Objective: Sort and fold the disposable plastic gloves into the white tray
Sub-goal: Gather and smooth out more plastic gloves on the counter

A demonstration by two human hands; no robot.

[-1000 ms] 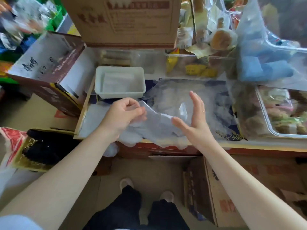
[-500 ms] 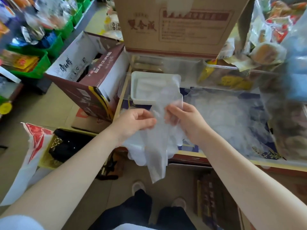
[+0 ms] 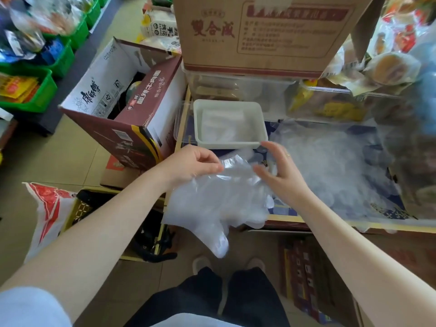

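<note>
A dark blue patterned counter [image 3: 390, 204] with a pale wooden edge is standing in a crowded shop aisle with a beige tiled floor [image 3: 77, 159]. The left hand [image 3: 188, 162] is pinching the cuff of a thin, crinkly clear plastic glove [image 3: 212, 199] between curled fingers [image 3: 213, 165], the glove sagging over the counter's edge below them. The right hand [image 3: 279, 172] is hovering just beside it, fingers spread wide and holding nothing. Just beyond both hands, a shallow rectangular white plastic tray [image 3: 230, 145] is holding folded gloves. A filmy heap of loose gloves [image 3: 330, 161] is lying right of the right hand's fingers.
</note>
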